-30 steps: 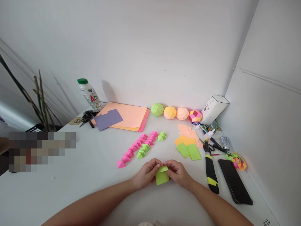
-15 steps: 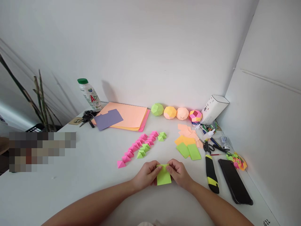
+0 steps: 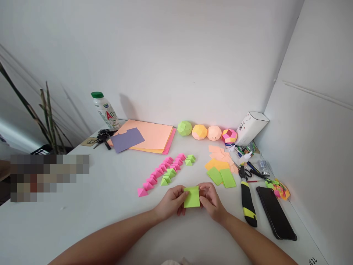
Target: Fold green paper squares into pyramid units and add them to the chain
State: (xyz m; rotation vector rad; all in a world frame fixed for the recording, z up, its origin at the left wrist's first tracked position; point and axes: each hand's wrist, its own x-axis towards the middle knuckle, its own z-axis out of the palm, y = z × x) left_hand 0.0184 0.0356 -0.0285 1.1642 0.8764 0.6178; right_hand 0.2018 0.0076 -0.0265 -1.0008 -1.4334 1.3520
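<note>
A small green paper square [image 3: 192, 197] is held just above the white table [image 3: 110, 206], pinched on both sides. My left hand [image 3: 171, 202] grips its left edge and my right hand [image 3: 210, 200] grips its right edge, fingers closed on it. Beyond the hands lie rows of folded pink paper units [image 3: 161, 171] and green paper units [image 3: 168, 176]. To the right rest flat green paper pieces [image 3: 222, 177] and orange paper squares [image 3: 219, 157].
Four paper balls [image 3: 206, 132] line the back wall beside a white box [image 3: 250, 128]. A stack of coloured sheets [image 3: 150, 137] and a bottle [image 3: 105, 109] stand at the back left. A utility knife [image 3: 247, 200], phone [image 3: 275, 212] and scissors [image 3: 244, 172] lie at right.
The folded flap at the top of the green paper has been flattened, and both hands have lifted the paper slightly away from me.
</note>
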